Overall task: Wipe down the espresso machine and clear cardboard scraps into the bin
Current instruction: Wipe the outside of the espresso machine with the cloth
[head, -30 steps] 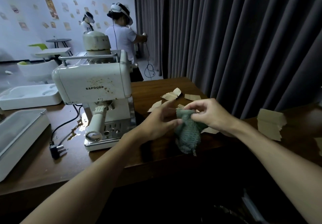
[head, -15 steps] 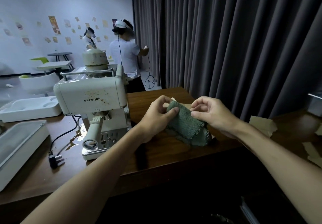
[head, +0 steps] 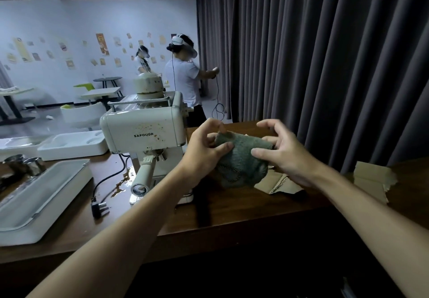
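left grip [head: 204, 151] and right grip [head: 285, 158] both curled around bunched green cloth [head: 241, 165], held above tabletop [head: 209, 216], just right of espresso machine [head: 144, 133]. cardboard scraps [head: 281, 184] underneath.

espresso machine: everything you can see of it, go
The espresso machine is cream-white and glossy, lettered SAPOUDR, with brown specks across its front. A metal rail and a round canister sit on top; the portafilter handle points toward the camera. It stands upright on the wooden table, a brown spill by its base.

One espresso machine [head: 144, 133], one cloth [head: 241, 158], two cardboard scraps [head: 371, 179] [head: 284, 184].
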{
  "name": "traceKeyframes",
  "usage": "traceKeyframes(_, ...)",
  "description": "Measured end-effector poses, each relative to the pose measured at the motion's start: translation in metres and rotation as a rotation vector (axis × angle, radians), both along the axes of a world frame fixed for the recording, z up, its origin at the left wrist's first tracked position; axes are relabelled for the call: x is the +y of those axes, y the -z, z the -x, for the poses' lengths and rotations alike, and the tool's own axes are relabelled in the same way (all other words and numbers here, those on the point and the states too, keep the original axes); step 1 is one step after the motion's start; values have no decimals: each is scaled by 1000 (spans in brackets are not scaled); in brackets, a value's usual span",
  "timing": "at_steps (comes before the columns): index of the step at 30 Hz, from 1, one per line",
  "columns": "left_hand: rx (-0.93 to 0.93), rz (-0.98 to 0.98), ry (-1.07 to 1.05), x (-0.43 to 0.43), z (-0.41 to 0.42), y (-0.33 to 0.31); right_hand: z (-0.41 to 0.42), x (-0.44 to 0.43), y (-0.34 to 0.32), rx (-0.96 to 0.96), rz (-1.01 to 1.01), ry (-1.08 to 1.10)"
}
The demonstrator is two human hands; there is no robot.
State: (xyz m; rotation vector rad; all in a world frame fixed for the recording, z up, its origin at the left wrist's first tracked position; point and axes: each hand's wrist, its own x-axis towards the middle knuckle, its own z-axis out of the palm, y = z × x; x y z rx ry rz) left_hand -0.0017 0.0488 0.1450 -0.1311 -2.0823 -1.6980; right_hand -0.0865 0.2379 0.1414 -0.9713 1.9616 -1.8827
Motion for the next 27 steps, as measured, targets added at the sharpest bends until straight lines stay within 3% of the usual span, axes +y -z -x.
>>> traceKeyframes(3,5,45,-69,-11,-6,-3,-6,-10,-8,104,66,46)
traceKeyframes(6,-88,65,6,-21,-16,-13,-12,-22,-15,235,35,141)
traceKeyframes(10,-53,396,-65,-37,-31,-28,-19,-35,-24,132,-55,56)
traceKeyframes(14,34,685,-257,-57,-42,-39,-30,-52,-28,283,-184,16)
traceKeyframes(17,82,797,-301,-69,-50,-40,-39,-63,-30,309,-140,37)
traceKeyframes(24,149,498,-294,-81,-65,-41,-59,-97,-29,164,251,263)
traceKeyframes(27,168,365,-296,-82,-68,-41,-67,-118,-24,328,265,402)
